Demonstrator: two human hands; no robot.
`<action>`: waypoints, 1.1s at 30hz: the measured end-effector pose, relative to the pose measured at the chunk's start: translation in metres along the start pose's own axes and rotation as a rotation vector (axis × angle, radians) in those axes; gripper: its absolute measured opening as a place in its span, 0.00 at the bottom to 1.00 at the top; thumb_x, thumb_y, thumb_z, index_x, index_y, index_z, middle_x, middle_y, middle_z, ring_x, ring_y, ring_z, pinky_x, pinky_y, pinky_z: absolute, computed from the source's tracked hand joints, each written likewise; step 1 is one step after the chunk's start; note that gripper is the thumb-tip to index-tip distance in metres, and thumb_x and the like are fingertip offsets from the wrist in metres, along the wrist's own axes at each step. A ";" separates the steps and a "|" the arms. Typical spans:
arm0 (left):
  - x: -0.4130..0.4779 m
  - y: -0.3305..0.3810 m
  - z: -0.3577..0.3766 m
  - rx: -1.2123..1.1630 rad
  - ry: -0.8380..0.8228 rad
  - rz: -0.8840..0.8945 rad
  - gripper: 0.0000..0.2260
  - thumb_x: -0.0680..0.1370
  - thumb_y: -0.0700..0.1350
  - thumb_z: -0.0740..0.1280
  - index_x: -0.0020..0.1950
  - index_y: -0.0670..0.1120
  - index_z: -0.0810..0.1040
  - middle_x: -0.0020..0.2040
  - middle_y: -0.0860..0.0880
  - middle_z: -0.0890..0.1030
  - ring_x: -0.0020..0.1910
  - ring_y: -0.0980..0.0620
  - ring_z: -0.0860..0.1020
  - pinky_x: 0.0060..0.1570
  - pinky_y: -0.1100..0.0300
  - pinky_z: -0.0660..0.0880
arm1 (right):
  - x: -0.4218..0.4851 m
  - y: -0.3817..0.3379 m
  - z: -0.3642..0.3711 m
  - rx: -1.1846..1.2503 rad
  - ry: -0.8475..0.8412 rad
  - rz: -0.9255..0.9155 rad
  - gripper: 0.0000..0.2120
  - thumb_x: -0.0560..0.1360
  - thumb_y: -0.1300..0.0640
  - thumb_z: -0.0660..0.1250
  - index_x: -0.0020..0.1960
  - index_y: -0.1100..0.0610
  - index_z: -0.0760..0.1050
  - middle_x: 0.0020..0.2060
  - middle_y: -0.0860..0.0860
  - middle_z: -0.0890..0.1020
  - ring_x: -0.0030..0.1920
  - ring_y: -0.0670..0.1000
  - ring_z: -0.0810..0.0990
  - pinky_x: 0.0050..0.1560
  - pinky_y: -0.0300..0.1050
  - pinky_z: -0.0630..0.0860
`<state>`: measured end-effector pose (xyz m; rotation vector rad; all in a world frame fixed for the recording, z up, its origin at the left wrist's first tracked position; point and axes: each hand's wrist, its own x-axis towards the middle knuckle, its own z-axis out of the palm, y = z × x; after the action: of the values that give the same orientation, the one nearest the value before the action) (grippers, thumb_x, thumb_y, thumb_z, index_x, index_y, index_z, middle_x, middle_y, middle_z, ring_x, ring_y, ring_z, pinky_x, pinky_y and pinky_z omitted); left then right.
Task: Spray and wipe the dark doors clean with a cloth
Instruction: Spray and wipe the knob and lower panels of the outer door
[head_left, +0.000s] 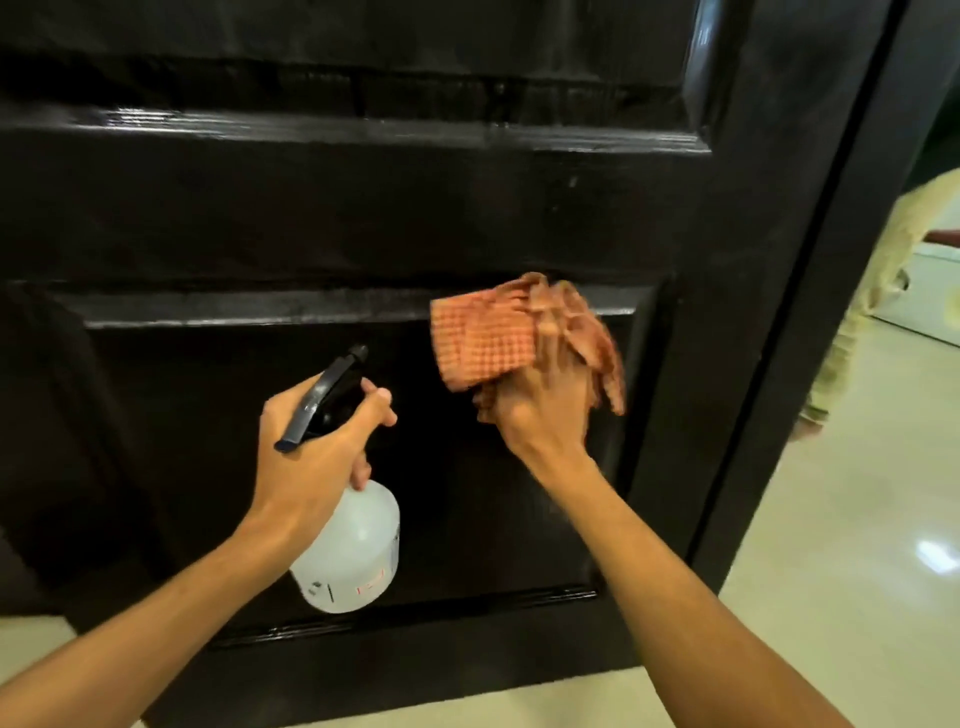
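The left hand (311, 441) has its fingers wrapped tight round the neck of a clear spray bottle (353, 551), in front of the dark door (311, 208). The right hand (540, 410) holds an orange cloth (483, 338) bunched in its fingers, pressed near the lower panel's top right corner. Past the door's right edge, another person (872, 291) stands on a shiny floor (831, 571).
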<state>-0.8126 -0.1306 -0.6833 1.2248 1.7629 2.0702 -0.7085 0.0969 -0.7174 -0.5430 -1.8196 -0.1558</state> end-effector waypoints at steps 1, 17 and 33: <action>0.000 0.002 0.007 -0.012 -0.017 -0.003 0.03 0.80 0.40 0.72 0.49 0.40 0.81 0.43 0.41 0.85 0.22 0.47 0.71 0.25 0.56 0.72 | -0.004 0.018 -0.007 0.033 0.089 0.136 0.19 0.74 0.58 0.63 0.63 0.64 0.78 0.69 0.65 0.73 0.67 0.65 0.71 0.68 0.58 0.68; 0.012 -0.007 0.084 -0.035 -0.162 -0.041 0.03 0.81 0.41 0.72 0.47 0.43 0.82 0.43 0.42 0.86 0.24 0.47 0.74 0.28 0.55 0.73 | 0.031 0.079 -0.046 0.186 0.159 0.345 0.27 0.82 0.55 0.59 0.79 0.60 0.58 0.79 0.60 0.60 0.80 0.56 0.55 0.81 0.56 0.48; 0.019 0.010 0.058 -0.107 -0.122 -0.057 0.05 0.81 0.42 0.72 0.47 0.41 0.81 0.44 0.41 0.85 0.23 0.49 0.72 0.26 0.56 0.71 | 0.071 0.028 -0.029 0.219 0.085 0.283 0.17 0.83 0.43 0.57 0.70 0.44 0.69 0.74 0.61 0.69 0.74 0.67 0.66 0.74 0.71 0.57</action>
<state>-0.7826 -0.0785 -0.6669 1.2277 1.5939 1.9851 -0.6864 0.1313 -0.6470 -0.6209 -1.6330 0.2075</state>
